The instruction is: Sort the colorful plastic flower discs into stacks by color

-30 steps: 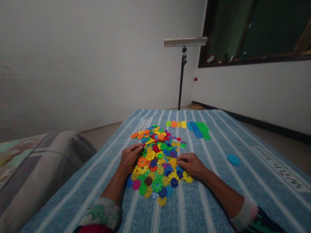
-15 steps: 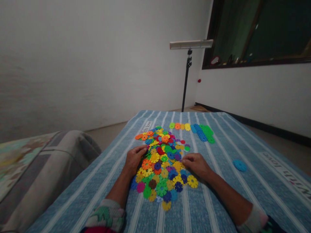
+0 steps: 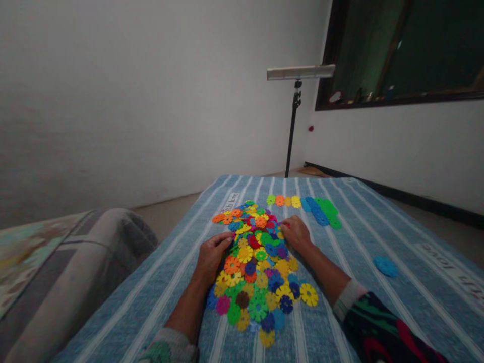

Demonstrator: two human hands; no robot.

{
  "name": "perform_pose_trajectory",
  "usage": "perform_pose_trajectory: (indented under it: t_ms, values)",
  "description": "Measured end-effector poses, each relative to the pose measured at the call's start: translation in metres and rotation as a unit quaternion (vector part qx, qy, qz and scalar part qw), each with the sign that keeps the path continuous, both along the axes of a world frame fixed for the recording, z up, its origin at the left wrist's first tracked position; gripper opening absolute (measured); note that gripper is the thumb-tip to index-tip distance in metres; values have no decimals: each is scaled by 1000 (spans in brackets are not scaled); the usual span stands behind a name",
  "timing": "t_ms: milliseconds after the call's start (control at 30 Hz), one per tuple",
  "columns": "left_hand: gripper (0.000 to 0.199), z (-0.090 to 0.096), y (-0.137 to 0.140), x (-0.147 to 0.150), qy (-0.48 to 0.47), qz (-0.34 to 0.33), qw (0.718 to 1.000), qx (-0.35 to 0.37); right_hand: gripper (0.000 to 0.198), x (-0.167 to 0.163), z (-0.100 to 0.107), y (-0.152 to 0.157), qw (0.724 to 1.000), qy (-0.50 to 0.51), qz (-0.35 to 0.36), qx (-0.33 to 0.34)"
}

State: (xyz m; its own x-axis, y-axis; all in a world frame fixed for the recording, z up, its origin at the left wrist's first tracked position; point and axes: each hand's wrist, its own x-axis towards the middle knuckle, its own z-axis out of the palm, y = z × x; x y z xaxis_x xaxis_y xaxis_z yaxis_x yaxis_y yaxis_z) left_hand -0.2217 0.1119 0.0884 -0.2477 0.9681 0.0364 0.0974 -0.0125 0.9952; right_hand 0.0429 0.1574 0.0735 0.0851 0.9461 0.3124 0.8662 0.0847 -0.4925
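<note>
Bright plastic discs, notched round the edge like flowers, are lying in a long, loose pile [image 3: 245, 253] between my two hands on a blue, white-striped cloth [image 3: 355, 287]. My left hand [image 3: 212, 257] is resting at the left edge of the pile, its fingers bending together and its fingertips meeting the outer discs; I cannot tell whether they are gripping one. My right hand [image 3: 297, 233] is lying across from it at the right edge, towards the far end, thumb and fingers curling close beside a spot of red; whether they are pinching a piece I cannot tell either. Yellow, green, orange, red, purple and dark blue pieces are overlapping between the hands, with a yellow disc [image 3: 309, 295] sitting at the near right edge of the pile. Beyond my right hand, a short line of lime, orange and yellow discs [image 3: 280, 200] is running across the cloth, and at its right end a blue row [image 3: 316, 212] and a green row [image 3: 329, 213] are lying side by side. A light blue piece [image 3: 385, 266] is lying alone, well to the right. Behind the far edge, a lamp [image 3: 300, 72] is standing on a black pole [image 3: 291, 133] near a dark-framed window [image 3: 408, 50], while a grey cover [image 3: 104, 247] is draping at far left.
</note>
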Motion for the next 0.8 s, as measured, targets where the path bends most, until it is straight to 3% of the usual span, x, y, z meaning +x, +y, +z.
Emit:
perform_pose_trajectory:
  t_ms: [133,267,633,800]
  values:
    - [45,1,-2,-1,-6,1,1000,-6,32,-17,5,16,997,-32,-36,-61]
    - [43,3,-2,0,1,4,1000,-7,33,-26,5,22,996,-27,-42,-76]
    - [46,3,1,-1,8,7,1000,-20,22,-22,-7,36,994,83,-50,-54]
    - [43,5,2,-2,25,10,999,-23,22,-15,-12,45,995,85,-39,-26]
